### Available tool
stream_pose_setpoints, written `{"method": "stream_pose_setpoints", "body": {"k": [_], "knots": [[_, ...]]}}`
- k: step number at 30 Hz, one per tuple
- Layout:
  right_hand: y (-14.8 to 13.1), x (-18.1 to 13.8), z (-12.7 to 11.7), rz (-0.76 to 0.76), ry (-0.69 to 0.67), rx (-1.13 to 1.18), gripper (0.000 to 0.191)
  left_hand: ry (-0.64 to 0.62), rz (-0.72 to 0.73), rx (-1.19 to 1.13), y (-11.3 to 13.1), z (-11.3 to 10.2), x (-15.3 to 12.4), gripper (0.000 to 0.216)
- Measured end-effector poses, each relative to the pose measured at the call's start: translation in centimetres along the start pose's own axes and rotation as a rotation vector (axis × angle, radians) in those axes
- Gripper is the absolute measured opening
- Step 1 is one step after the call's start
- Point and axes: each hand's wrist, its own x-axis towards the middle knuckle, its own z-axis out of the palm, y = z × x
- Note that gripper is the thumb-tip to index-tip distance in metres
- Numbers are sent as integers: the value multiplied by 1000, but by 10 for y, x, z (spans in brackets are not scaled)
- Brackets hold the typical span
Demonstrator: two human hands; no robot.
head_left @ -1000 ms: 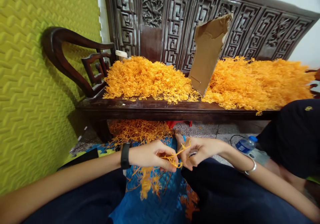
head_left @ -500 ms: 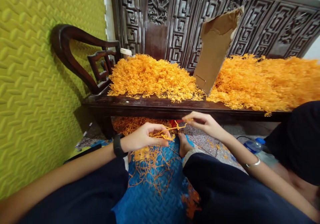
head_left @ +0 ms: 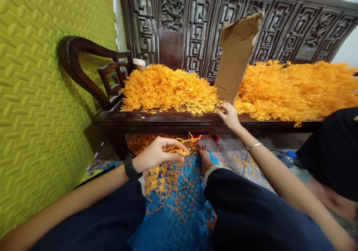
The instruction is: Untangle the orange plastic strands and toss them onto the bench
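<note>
My left hand point(head_left: 165, 150), with a dark band at the wrist, is closed around a bunch of thin orange plastic sprues point(head_left: 192, 138) above the floor mat. Several branching ends stick out past its fingertips. My right hand point(head_left: 229, 116), a silver bangle on its arm, reaches over the bench's front edge. Its fingers are slightly apart at the near right corner of a heap of small orange plastic pieces point(head_left: 167, 87). Whether a small piece touches its fingertips is hard to make out against the heap.
An upright cardboard sheet point(head_left: 235, 53) separates that heap from a second orange heap point(head_left: 285, 90) on the dark carved bench point(head_left: 173, 116). Loose sprues point(head_left: 170, 191) litter the blue mat point(head_left: 167, 228). At right are a blue-capped bottle point(head_left: 289, 157) and another person point(head_left: 330, 154).
My right hand has moved away from the left hand, up and forward to the heap's edge, and its fingers have parted. My left hand still holds the sprues, nearly in place.
</note>
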Motion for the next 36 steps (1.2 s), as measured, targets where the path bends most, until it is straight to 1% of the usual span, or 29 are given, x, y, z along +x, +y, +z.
{"method": "stream_pose_setpoints", "body": {"k": [3, 5, 6, 8, 9, 11, 12, 14, 16, 18, 20, 23, 26, 28, 32, 34, 36], "knots": [[7, 11, 0, 76, 50, -2, 24, -39, -20, -23, 2, 0, -2, 18], [1, 18, 3, 103, 77, 18, 30, -29, -44, -61, 1, 0, -2, 17], [-7, 20, 5, 105, 88, 28, 31, -17, -59, -87, 1, 0, -3, 17], [-33, 19, 11, 108, 104, 113, 28, 8, -90, -138, -1, 0, -2, 18], [-50, 16, 13, 119, 111, 207, 26, 21, -102, -157, -2, 1, -2, 19], [-90, 3, 14, 158, 103, 505, 20, 47, -111, -191, -3, 1, 0, 18], [-111, -7, 12, 174, 70, 657, 17, 61, -111, -210, -4, 2, 1, 18], [-149, -30, 2, 121, -74, 856, 15, 83, -106, -240, -5, 1, 2, 24], [-175, -54, -9, 50, -277, 897, 16, 90, -99, -241, -7, 1, 2, 29], [-189, -73, -17, -20, -410, 840, 16, 84, -90, -222, -10, 0, 2, 29], [-192, -84, -17, -96, -463, 754, 17, 76, -74, -225, -13, -1, 3, 29], [-186, -90, -9, -187, -422, 655, 27, 67, -40, -249, -16, 1, 4, 29], [-178, -89, -1, -222, -378, 608, 36, 69, -25, -258, -17, 3, 6, 29], [-175, -88, 0, -237, -381, 592, 33, 66, -36, -273, -18, 3, 6, 29], [-173, -86, -6, -285, -353, 574, 11, 52, -80, -313, -19, 2, 5, 22], [-173, -86, -9, -295, -355, 592, 7, 39, -96, -309, -19, 1, 3, 21], [-172, -86, -10, -278, -390, 607, 5, 28, -104, -303, -18, -1, 2, 19]]}}
